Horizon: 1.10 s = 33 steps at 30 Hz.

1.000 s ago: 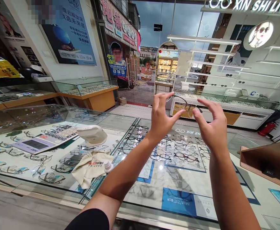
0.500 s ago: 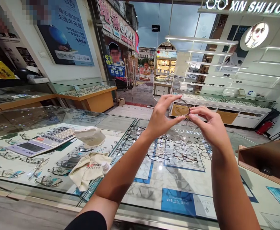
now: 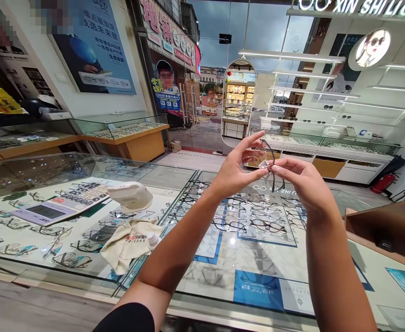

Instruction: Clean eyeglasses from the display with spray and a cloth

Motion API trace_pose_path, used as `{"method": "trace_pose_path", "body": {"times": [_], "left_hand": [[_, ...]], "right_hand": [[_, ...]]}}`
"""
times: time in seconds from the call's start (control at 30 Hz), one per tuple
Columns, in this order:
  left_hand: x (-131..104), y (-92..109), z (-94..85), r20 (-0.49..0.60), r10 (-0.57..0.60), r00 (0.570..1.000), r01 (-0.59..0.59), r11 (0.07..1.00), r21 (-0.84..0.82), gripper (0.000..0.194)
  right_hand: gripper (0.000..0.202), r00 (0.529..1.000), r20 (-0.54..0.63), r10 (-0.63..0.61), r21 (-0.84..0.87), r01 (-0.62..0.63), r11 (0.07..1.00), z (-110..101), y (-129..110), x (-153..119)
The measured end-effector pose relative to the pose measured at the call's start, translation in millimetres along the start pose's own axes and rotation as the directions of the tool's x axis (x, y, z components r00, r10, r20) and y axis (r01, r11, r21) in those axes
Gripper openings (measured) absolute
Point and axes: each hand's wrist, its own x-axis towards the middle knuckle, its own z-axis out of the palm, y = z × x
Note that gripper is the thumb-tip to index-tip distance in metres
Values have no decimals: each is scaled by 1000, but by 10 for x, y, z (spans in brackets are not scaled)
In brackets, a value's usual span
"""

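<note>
The fingers (image 3: 280, 171) of the right hand (image 3: 308, 177) are closed in a pinch on the eyeglasses (image 3: 274, 155), at the middle of the frame. The thumb and index finger of the left hand (image 3: 232, 171) stand wide apart around the upper lens, their tips at or near its rim; whether they grip it, I cannot tell. In this head view the eyeglasses are up in the air between the two hands, above the surface (image 3: 239, 252), tilted so that one lens sits higher than the other.

Under the glass of the surface, rows of spectacles (image 3: 267, 226) lie below the hands, with a blue card (image 3: 257, 291) nearer the person. To the left, a calculator (image 3: 46, 211) with a dark screen rests near a white device (image 3: 132, 195). A crumpled cream cloth (image 3: 128, 244) with red and dark print lies closer in, and a small white bottle (image 3: 153, 240) is just beside it, partly hidden by the left forearm. A brown wooden piece (image 3: 389, 221) stands at the right edge. Beyond the hands are a tall arched mirror (image 3: 240, 92) and lit white wall shelves (image 3: 313, 94).
</note>
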Motion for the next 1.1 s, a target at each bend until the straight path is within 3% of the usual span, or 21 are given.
{"method": "trace_pose_path", "body": {"times": [0.1,0.17,0.3,0.4,0.5,0.63,0.8,1.1], "left_hand": [[-2,-16,14,-30,-123,992,121,991,-63,86],[15,-101,29,-49,-268,962,258,954,-156,78],[77,-322,69,-9,-589,808,530,733,-426,46],[108,-405,85,92,-666,741,578,560,-594,27],[117,-394,76,141,-665,734,566,483,-668,22],[122,-348,60,140,-672,727,547,444,-709,32],[129,-383,74,56,-735,676,527,428,-735,46],[139,-419,56,40,-654,756,467,495,-733,44]], "right_hand": [[22,991,-127,-48,15,50,999,-29,96,55],[19,967,-239,-93,9,98,995,-47,158,92],[17,930,-327,-168,27,187,982,-48,187,112],[18,947,-263,-184,66,207,976,-31,162,97],[20,967,-212,-141,117,169,979,-21,157,90],[18,980,-182,-84,164,115,980,-12,167,94],[17,982,-172,-78,181,109,977,19,151,84],[19,988,-139,-65,148,86,985,55,196,110]]}}
